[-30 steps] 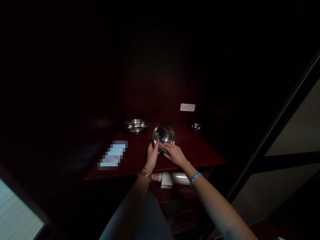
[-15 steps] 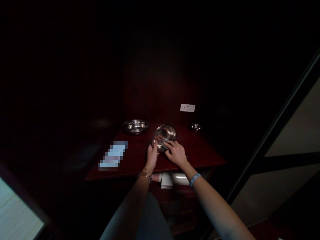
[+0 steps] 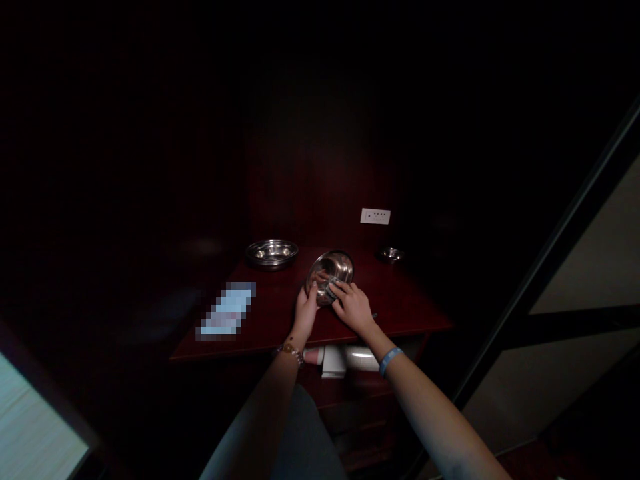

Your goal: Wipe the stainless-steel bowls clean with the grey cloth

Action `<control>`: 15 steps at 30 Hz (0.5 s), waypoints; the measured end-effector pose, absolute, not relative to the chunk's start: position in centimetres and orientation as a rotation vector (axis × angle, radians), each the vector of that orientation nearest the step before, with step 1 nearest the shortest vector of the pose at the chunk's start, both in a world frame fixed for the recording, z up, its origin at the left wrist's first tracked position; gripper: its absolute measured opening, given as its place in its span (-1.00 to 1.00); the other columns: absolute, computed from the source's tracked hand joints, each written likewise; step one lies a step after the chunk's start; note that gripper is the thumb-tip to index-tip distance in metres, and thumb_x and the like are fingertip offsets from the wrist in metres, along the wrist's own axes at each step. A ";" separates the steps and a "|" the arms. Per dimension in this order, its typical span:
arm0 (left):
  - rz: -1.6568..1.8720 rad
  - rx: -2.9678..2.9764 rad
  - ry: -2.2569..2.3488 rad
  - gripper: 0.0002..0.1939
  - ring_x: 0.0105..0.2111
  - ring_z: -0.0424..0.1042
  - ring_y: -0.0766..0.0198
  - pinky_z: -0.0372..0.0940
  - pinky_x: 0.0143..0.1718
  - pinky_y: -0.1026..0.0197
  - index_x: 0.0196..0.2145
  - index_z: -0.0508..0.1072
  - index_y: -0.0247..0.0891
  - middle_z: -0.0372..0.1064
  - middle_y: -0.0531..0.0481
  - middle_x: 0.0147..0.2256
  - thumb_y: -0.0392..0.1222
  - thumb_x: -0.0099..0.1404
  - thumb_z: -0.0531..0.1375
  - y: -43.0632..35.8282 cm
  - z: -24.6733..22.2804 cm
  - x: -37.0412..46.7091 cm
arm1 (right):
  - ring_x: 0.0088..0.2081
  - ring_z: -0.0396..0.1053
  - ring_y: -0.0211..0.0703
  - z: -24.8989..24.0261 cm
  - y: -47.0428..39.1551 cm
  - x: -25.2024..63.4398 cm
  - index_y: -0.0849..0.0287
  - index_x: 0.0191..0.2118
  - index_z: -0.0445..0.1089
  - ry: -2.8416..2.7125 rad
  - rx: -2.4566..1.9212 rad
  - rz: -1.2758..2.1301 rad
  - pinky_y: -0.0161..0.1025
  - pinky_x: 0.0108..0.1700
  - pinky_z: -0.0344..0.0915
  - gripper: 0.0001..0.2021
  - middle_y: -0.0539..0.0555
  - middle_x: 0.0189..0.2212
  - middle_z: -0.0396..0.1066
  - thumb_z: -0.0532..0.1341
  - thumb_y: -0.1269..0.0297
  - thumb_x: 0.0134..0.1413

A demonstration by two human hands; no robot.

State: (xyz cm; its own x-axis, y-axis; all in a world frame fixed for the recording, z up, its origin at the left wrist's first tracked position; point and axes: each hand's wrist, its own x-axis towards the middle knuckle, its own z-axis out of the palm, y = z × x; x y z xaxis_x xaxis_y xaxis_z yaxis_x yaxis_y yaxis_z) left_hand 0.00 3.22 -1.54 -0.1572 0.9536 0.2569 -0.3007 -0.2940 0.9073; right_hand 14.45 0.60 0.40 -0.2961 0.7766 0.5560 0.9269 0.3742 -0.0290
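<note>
I have the steel bowl [image 3: 342, 265] straight ahead, between the two hands and just beyond them, over the middle of the tabletop [image 3: 405, 303]. It is round, so there is no long axis to line up with; what counts is its tilt, the mouth turned up and back toward my camera. Whether its underside touches the wood I can't tell from here.

My left hand [image 3: 306, 310] is clamped on the bowl's near-left edge, thumb over the rim on the inside, the other fingers mostly hidden behind. My right hand [image 3: 357, 308] comes in from the near right, fingers bent together around a small grey pad [image 3: 331, 289] and resting with it against the inner wall. Neither hand is clearly nearer: the left has the rim, the right reaches into the mouth. The pad's material is too small to make out.

Farther back to the left, well apart from both hands, I see a wide steel basin [image 3: 271, 262] on the tabletop; back to the right sits a small steel bowl [image 3: 391, 256], below a white wall socket [image 3: 375, 217]. The right hand is the closer one to that small bowl.
</note>
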 end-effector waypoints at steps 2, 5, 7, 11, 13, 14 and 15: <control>1.626 1.088 0.888 -0.42 -0.16 0.54 0.14 0.45 -0.29 0.19 0.04 0.39 -0.26 0.49 -0.24 -0.06 0.19 0.22 0.19 3.3 -1.6 0.0 | 0.07 0.28 -0.01 0.3 0.7 14.5 0.01 0.22 0.30 -2.172 -1.425 -0.392 -0.10 0.08 0.26 -0.56 0.05 0.17 0.34 0.08 0.27 0.24; 1.632 1.108 0.863 -0.43 -0.14 0.53 0.12 0.45 -0.23 0.15 0.04 0.39 -0.26 0.50 -0.23 -0.09 0.19 0.22 0.19 3.3 -1.5 0.0 | 0.06 0.30 -0.02 0.2 0.8 14.6 0.02 0.22 0.31 -2.199 -1.364 -0.358 -0.10 0.11 0.25 -0.55 0.04 0.16 0.36 0.10 0.27 0.22; 1.639 1.126 0.842 -0.44 -0.12 0.52 0.11 0.44 -0.19 0.13 0.03 0.40 -0.24 0.51 -0.22 -0.10 0.19 0.22 0.18 3.3 -1.5 -0.1 | 0.06 0.31 -0.03 0.1 0.9 14.6 0.02 0.22 0.31 -2.222 -1.320 -0.326 -0.10 0.13 0.24 -0.55 0.03 0.16 0.37 0.10 0.28 0.21; 1.637 1.123 0.821 -0.43 -0.10 0.51 0.09 0.44 -0.18 0.11 0.04 0.40 -0.24 0.50 -0.22 -0.10 0.19 0.21 0.19 3.3 -1.7 -0.1 | 0.07 0.32 -0.06 0.1 1.0 14.7 0.01 0.24 0.28 -2.268 -1.219 -0.250 -0.13 0.13 0.25 -0.52 -0.01 0.16 0.37 0.09 0.32 0.21; 1.632 1.100 0.817 -0.43 -0.10 0.51 0.09 0.44 -0.19 0.11 0.04 0.39 -0.24 0.49 -0.23 -0.07 0.18 0.20 0.21 3.4 -1.9 -0.1 | 0.10 0.31 -0.09 0.1 1.0 14.7 0.01 0.26 0.25 -2.300 -1.169 -0.215 -0.14 0.16 0.22 -0.50 -0.02 0.18 0.35 0.09 0.34 0.20; 1.629 1.088 0.815 -0.43 -0.09 0.51 0.09 0.44 -0.19 0.11 0.04 0.39 -0.25 0.48 -0.24 -0.05 0.17 0.20 0.21 3.5 -1.9 -0.1 | 0.12 0.31 -0.11 0.2 1.1 14.8 0.01 0.26 0.24 -2.316 -1.151 -0.200 -0.14 0.17 0.21 -0.49 -0.01 0.18 0.35 0.09 0.35 0.20; 1.625 1.078 0.814 -0.44 -0.09 0.51 0.09 0.45 -0.20 0.12 0.04 0.40 -0.25 0.48 -0.25 -0.04 0.16 0.20 0.21 3.5 -2.0 -0.1 | 0.13 0.30 -0.12 0.2 1.1 14.8 0.01 0.27 0.23 -2.329 -1.140 -0.188 -0.14 0.18 0.20 -0.49 -0.01 0.19 0.34 0.09 0.35 0.20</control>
State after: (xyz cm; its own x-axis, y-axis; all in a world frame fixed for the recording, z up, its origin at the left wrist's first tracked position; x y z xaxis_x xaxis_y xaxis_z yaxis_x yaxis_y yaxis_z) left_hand -0.10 3.55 -1.99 -0.1215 0.9566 0.2650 -0.3606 -0.2913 0.8861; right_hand 14.77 1.07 0.18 -0.4999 0.6921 0.5207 0.7668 0.6332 -0.1055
